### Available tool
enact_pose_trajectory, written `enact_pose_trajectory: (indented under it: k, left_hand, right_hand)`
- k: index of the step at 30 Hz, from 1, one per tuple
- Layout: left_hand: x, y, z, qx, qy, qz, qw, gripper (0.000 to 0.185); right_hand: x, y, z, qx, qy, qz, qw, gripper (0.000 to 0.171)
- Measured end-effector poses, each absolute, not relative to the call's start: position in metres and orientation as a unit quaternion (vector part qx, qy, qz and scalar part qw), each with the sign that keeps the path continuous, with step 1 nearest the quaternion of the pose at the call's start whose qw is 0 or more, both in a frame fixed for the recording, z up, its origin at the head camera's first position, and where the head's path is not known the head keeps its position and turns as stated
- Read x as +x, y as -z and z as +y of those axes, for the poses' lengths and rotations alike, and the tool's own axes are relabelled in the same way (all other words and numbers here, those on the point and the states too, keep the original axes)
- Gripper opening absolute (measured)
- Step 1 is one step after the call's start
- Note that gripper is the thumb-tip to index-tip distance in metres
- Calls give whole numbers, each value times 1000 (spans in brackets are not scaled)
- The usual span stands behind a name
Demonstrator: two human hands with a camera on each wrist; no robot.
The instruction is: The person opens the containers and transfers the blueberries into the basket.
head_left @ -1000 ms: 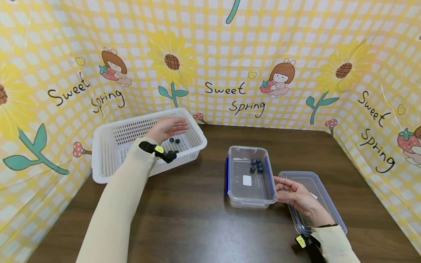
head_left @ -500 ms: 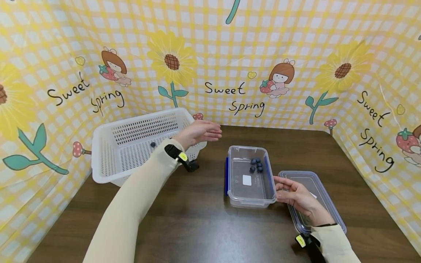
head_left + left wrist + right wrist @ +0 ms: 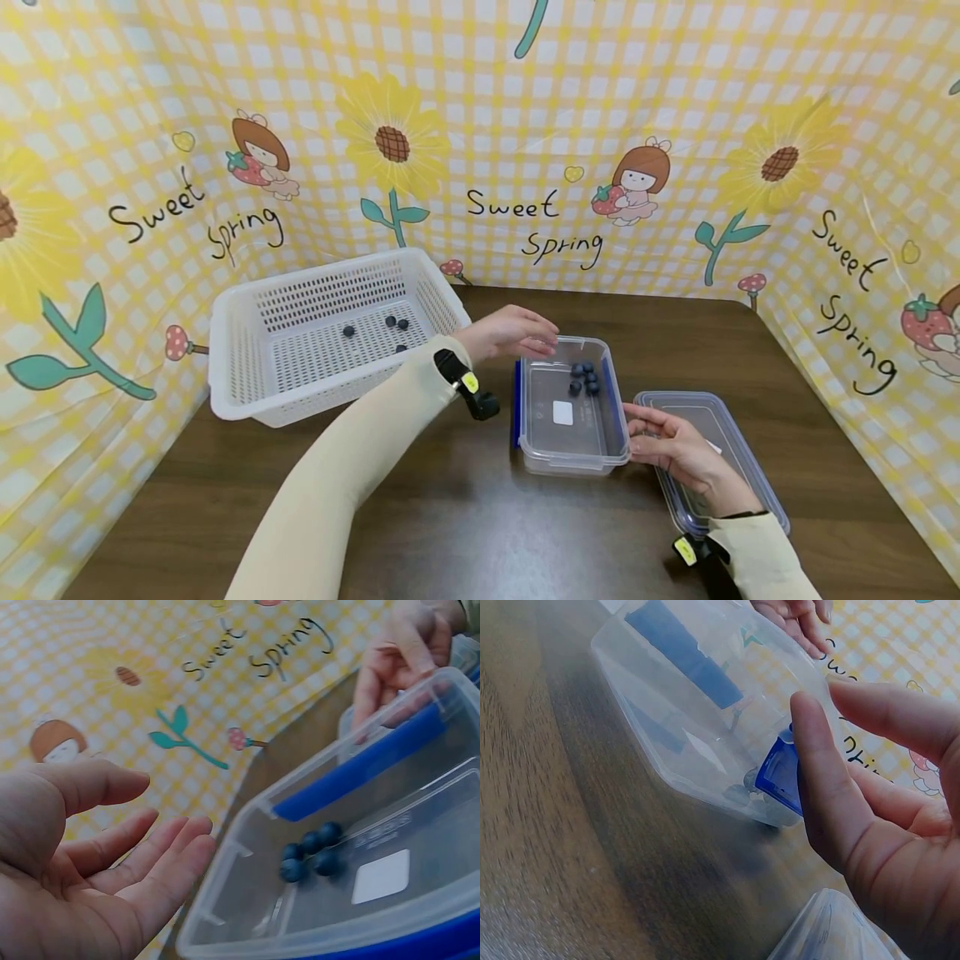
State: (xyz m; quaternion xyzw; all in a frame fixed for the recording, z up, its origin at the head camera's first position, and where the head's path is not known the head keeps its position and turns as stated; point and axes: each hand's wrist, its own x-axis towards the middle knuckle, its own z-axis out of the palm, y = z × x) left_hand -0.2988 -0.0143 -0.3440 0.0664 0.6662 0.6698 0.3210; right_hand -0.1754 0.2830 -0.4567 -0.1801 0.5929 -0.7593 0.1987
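Note:
My left hand hovers over the far left corner of a clear plastic container with blue side clasps. In the left wrist view the left hand has relaxed fingers and a bare palm. Several blueberries lie together in the container's far end, and the left wrist view shows the blueberries too. My right hand touches the container's right wall with straight fingers. In the right wrist view the right hand is by a blue clasp.
A white perforated basket stands at the back left with several loose blueberries on its floor. The container's clear lid lies on the dark wooden table under my right wrist. A yellow printed cloth backdrop surrounds the table.
My left hand has left the basket and travelled right to the container's far left corner. The right hand, the container and the lid have stayed put.

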Motion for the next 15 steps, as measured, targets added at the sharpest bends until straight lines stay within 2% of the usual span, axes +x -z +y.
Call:
enact_pose_trajectory:
  k: [15]
  left_hand:
    - [-305, 381, 21, 98, -595, 717, 349, 38]
  right_hand:
    - [-174, 455, 282, -190, 763, 584, 199, 54]
